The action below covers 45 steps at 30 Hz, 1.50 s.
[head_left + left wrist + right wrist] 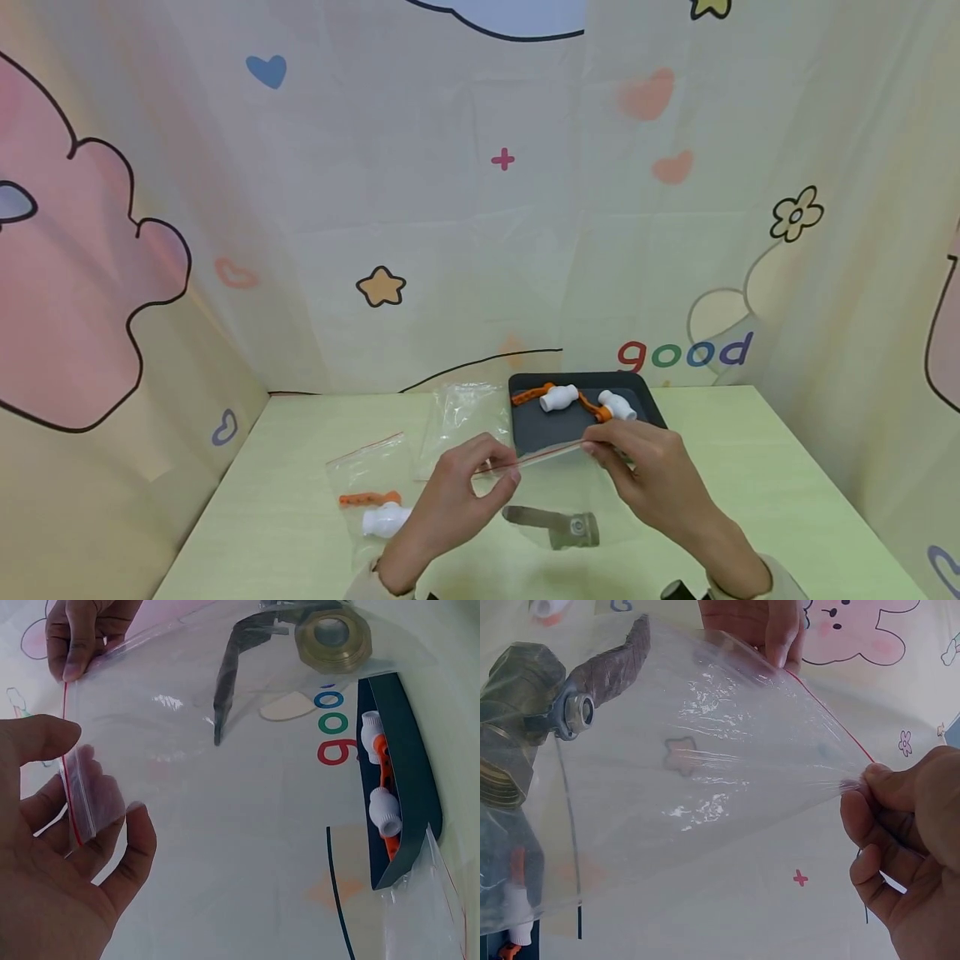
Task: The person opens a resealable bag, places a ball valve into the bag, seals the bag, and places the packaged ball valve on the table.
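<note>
A clear zip bag (727, 742) with a red seal line hangs between both hands. Inside it lies a metal valve with a lever handle (573, 529), low in the bag. My right hand (660, 483) pinches one top corner between thumb and fingers. At the other end of the seal is my left hand (457, 500), its thumb and curved fingers on either side of the bag's edge; in the left wrist view the fingers (139, 855) show behind and below the film.
A dark tray (540, 429) at the back holds white valves (558, 397) with orange handles. An empty-looking clear bag (465, 417) lies left of it. Front left, another bag (367, 458) contains a white valve (386, 520) and an orange handle (367, 499).
</note>
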Tool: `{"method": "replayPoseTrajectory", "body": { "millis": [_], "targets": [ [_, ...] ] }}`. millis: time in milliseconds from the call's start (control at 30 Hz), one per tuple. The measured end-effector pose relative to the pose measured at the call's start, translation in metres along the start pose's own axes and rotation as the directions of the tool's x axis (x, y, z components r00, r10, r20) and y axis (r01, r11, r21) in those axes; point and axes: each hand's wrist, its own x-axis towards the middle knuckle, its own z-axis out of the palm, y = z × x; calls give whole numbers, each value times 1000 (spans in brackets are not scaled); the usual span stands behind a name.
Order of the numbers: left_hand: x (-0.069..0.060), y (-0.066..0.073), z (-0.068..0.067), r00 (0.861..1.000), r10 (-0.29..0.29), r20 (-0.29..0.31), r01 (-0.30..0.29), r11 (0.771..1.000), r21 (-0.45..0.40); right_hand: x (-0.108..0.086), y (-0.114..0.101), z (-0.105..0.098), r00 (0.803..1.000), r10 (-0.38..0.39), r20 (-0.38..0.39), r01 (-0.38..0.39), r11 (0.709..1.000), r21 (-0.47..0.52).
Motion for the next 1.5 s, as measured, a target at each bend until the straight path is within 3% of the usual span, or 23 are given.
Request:
{"method": "replayPoseTrajectory", "body": {
  "millis": [267,500,833,1133,1333,1500],
  "targets": [
    [-4,-8,-5,999,33,-11,-32,999,42,-2,3,-2,999,-24,-33,25,1000,12],
    [-7,-9,-9,1000,-3,28,2,1000,24,-4,5,-3,999,-32,-36,32,999,5],
    [-8,-13,-7,999,21,34,-22,1000,22,-5,4,-3,1000,-10,-22,10,1000,10],
    [-8,-13,-3,995,98,12,-98,995,27,-5,1,-2,1000,4,-11,-4,1000,2],
    [-11,-14,-6,999,35,29,-35,999,-3,-5,3,-4,1000,-4,-22,3,1000,-11],
    [-13,-15,-9,999,32,21,-32,999,10,-5,3,-5,999,-20,-36,20,1000,8]
  ]
}}
